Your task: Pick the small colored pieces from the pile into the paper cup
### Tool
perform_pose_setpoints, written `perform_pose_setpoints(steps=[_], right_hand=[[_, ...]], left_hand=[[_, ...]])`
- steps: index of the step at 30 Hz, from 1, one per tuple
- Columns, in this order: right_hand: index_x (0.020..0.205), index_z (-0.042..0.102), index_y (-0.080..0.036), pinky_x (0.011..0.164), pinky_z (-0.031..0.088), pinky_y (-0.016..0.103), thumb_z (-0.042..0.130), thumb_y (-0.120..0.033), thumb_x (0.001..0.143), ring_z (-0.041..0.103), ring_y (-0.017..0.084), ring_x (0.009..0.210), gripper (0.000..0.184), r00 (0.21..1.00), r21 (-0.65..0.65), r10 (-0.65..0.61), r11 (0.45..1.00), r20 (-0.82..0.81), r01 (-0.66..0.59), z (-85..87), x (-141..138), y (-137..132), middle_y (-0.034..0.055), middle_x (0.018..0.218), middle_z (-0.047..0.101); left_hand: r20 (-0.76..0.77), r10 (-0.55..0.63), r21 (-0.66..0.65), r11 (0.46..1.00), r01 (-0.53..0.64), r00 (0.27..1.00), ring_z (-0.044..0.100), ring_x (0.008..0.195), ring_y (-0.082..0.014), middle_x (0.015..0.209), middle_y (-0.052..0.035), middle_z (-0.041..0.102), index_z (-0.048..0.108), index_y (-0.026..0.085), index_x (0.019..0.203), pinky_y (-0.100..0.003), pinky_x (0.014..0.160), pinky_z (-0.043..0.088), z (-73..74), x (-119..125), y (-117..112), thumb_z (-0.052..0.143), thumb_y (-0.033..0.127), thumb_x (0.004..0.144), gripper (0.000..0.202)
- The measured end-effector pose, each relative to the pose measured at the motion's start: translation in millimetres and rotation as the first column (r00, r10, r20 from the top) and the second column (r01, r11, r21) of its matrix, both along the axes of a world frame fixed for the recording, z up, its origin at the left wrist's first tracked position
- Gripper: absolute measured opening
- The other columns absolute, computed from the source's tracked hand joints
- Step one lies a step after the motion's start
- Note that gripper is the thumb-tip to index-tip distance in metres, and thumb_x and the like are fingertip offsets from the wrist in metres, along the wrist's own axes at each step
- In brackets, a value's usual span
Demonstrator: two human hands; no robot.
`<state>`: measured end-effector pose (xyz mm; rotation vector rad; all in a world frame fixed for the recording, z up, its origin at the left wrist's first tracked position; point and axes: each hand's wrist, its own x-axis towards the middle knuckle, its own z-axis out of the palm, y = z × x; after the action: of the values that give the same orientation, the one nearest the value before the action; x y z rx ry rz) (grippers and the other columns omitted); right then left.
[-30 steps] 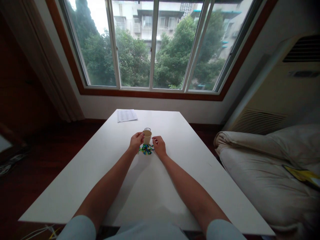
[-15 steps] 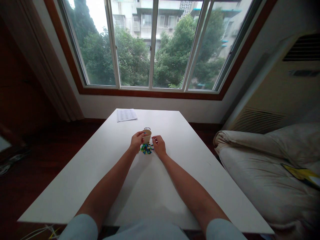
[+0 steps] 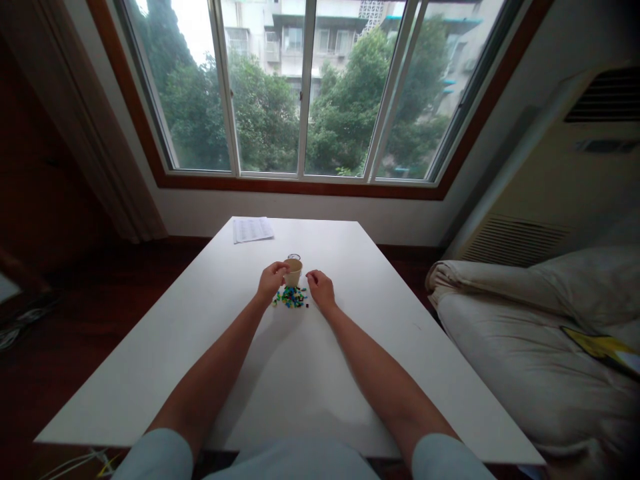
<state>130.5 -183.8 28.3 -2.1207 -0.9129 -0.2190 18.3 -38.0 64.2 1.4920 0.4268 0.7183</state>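
A light brown paper cup (image 3: pixel 293 274) stands upright on the white table (image 3: pixel 300 373), right behind a loose pile of small coloured pieces (image 3: pixel 293 297), mostly green, blue and yellow. My left hand (image 3: pixel 271 281) is at the cup's left side, its fingers drawn together with the tips at the rim. What they hold, if anything, is too small to tell. To the right of the cup, my right hand (image 3: pixel 321 290) hovers a little apart from it, fingers curled and pinched. Its fingertips show no piece that I can name. A dark red piece (image 3: pixel 307 305) lies at the pile's right edge.
Behind the cup is a thin ring-like item (image 3: pixel 294 257), partly hidden. Printed sheets (image 3: pixel 253 230) lie at the table's far left corner. A padded beige seat (image 3: pixel 530 333) is to the right, below a large air conditioner (image 3: pixel 555 167). A window (image 3: pixel 300 100) fills the far wall.
The blue piece seen at my left fingertips over the cup no longer shows there. My left hand has shifted slightly left, and my right hand slightly right, away from the pile.
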Motion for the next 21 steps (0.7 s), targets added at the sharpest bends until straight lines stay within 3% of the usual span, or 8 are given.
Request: perform_pose_setpoints(steps=[2,4,7,9,11,16,19,21], right_hand=[[0.096,0.068,-0.02,0.075,0.042,0.024,0.042,-0.031,0.097,0.061,0.016,0.085,0.029,1.0,-0.166,-0.01,0.986,-0.029,0.006,6.4,5.5,-3.3,0.0042,0.094,0.07],[0.092,0.07,-0.021,0.071,0.04,0.023,0.047,-0.034,0.096,0.061,0.016,0.083,0.026,0.998,-0.331,0.003,0.944,-0.06,-0.022,11.8,11.3,-5.8,0.0045,0.092,0.072],[0.09,0.071,-0.021,0.07,0.039,0.022,0.055,-0.035,0.092,0.063,0.016,0.086,0.022,0.996,-0.488,0.061,0.869,-0.063,-0.084,18.2,17.9,-8.5,0.0054,0.096,0.073],[0.089,0.072,-0.021,0.069,0.04,0.021,0.06,-0.036,0.089,0.064,0.016,0.087,0.019,0.991,-0.545,0.11,0.827,-0.079,-0.135,21.9,20.3,-10.8,0.0052,0.098,0.073],[0.089,0.071,-0.021,0.067,0.04,0.021,0.064,-0.037,0.087,0.065,0.015,0.08,0.018,0.977,-0.592,0.153,0.778,-0.15,-0.212,25.5,21.3,-14.4,0.0037,0.09,0.073],[0.093,0.068,-0.019,0.061,0.041,0.02,0.069,-0.037,0.082,0.061,0.012,0.058,0.021,0.904,-0.633,0.208,0.655,-0.374,-0.413,29.9,19.0,-22.7,-0.0017,0.061,0.066],[0.093,0.068,-0.02,0.06,0.041,0.02,0.071,-0.04,0.079,0.061,0.012,0.058,0.024,0.89,-0.629,0.239,0.637,-0.388,-0.445,27.3,13.6,-20.9,-0.0014,0.064,0.067],[0.089,0.069,-0.021,0.06,0.04,0.021,0.073,-0.04,0.076,0.063,0.014,0.064,0.023,0.913,-0.644,0.278,0.646,-0.3,-0.409,24.2,9.8,-17.6,0.0001,0.072,0.069]], left_hand=[[-0.036,0.023,0.14,0.99,-0.017,0.999,0.052,0.056,-0.0111,0.074,-0.0027,0.068,0.072,0.018,0.085,-0.022,0.054,0.039,2.6,-6.1,4.7,0.064,0.028,0.076,0.016],[-0.097,0.037,0.332,0.943,-0.003,0.995,0.054,0.061,-0.0135,0.072,-0.0024,0.067,0.073,0.019,0.084,-0.023,0.059,0.04,6.4,-12.8,10.3,0.062,0.03,0.079,0.016],[-0.216,0.052,0.631,0.77,0.099,0.975,0.057,0.07,-0.0158,0.08,-0.0039,0.07,0.074,0.021,0.085,-0.025,0.065,0.04,11.3,-21.5,20.1,0.06,0.033,0.083,0.019],[-0.318,0.067,0.727,0.658,0.197,0.946,0.057,0.071,-0.0165,0.082,-0.0045,0.071,0.073,0.021,0.083,-0.026,0.065,0.038,12.2,-25.6,27.1,0.057,0.036,0.086,0.023],[-0.42,0.066,0.743,0.598,0.301,0.905,0.058,0.072,-0.017,0.083,-0.0047,0.072,0.073,0.021,0.084,-0.026,0.065,0.038,10.9,-28.4,34.6,0.055,0.038,0.087,0.025],[-0.623,0.06,0.677,0.54,0.5,0.78,0.062,0.075,-0.0176,0.088,-0.0047,0.074,0.074,0.022,0.088,-0.025,0.064,0.038,3.2,-32.2,51.1,0.063,0.039,0.081,0.021],[-0.717,0.079,0.63,0.499,0.595,0.693,0.062,0.074,-0.018,0.088,-0.0049,0.074,0.074,0.024,0.088,-0.025,0.064,0.039,-1.7,-33.1,55.3,0.067,0.041,0.077,0.022],[-0.76,0.092,0.604,0.466,0.646,0.644,0.062,0.073,-0.0186,0.086,-0.0052,0.074,0.075,0.024,0.087,-0.025,0.065,0.04,-4.4,-33.5,54.6,0.07,0.041,0.073,0.022]])
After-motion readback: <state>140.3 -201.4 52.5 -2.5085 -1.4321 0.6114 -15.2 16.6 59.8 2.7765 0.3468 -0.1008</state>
